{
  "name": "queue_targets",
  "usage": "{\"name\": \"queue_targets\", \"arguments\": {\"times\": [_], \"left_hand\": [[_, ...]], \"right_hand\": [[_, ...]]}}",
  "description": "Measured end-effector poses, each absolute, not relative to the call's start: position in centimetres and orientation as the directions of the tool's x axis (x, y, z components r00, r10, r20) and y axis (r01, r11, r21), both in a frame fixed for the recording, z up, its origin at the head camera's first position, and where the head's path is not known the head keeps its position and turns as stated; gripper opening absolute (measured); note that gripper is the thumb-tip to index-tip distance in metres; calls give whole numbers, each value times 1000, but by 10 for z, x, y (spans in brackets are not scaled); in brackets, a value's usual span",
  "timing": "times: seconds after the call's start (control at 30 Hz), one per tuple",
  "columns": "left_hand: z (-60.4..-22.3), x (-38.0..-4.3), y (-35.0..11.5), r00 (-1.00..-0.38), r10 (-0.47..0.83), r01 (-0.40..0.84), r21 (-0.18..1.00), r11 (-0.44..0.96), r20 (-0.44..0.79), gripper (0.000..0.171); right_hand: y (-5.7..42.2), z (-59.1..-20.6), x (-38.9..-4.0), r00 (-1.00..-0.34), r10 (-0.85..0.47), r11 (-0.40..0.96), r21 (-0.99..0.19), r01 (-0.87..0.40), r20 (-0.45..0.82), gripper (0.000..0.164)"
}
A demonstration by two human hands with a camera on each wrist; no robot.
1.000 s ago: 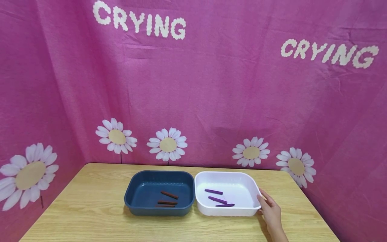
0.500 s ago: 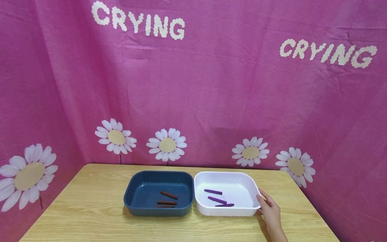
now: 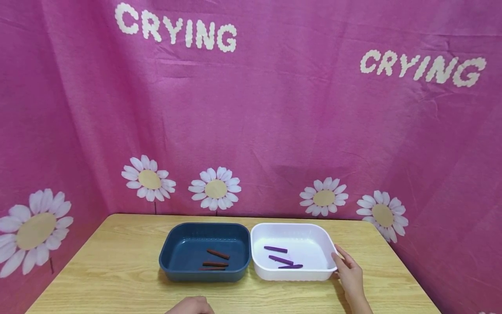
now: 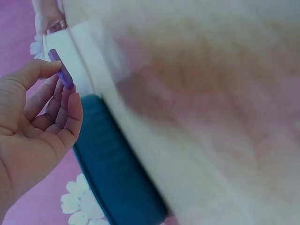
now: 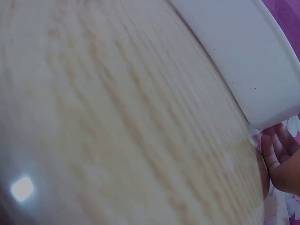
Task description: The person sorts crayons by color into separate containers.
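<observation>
My left hand point(image 3: 191, 305) has come into the bottom of the head view, in front of the dark blue tray. In the left wrist view it pinches a short purple stick point(image 4: 61, 70) between thumb and fingers. My right hand point(image 3: 351, 275) grips the right side of the white tray point(image 3: 292, 274), its thumb at the rim. On that tray's floor lie several purple sticks point(image 3: 276, 249). Several reddish-brown sticks point(image 3: 218, 254) lie in the dark blue tray point(image 3: 204, 275). In the right wrist view, fingers point(image 5: 268, 150) reach under the white tray's corner.
Both trays stand side by side, touching or nearly so, on a light wooden table point(image 3: 110, 266). Behind and at the sides hangs a pink cloth point(image 3: 259, 131) with white flowers and lettering.
My left hand has appeared at the bottom edge of the head view. The right hand keeps its grip on the white tray. The head view has shifted slightly.
</observation>
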State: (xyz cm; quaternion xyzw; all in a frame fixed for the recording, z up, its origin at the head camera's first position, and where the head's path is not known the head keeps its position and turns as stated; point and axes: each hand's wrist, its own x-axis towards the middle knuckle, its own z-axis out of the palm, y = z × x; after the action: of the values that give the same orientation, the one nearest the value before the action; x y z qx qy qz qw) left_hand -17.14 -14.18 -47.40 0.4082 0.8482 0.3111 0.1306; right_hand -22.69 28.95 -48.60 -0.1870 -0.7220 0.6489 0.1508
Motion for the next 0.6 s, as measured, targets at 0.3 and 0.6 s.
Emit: {"name": "queue_targets", "arguments": {"times": [0.3, 0.6], "left_hand": [[-420, -164, -137, -791, 600, 318, 756, 572, -122, 9], [-401, -171, -136, -828, 560, 384, 744, 548, 15, 6]], "right_hand": [[290, -488, -229, -889, 457, 96, -992, 79, -27, 56], [290, -488, -227, -883, 468, 95, -994, 61, -9, 50]]}}
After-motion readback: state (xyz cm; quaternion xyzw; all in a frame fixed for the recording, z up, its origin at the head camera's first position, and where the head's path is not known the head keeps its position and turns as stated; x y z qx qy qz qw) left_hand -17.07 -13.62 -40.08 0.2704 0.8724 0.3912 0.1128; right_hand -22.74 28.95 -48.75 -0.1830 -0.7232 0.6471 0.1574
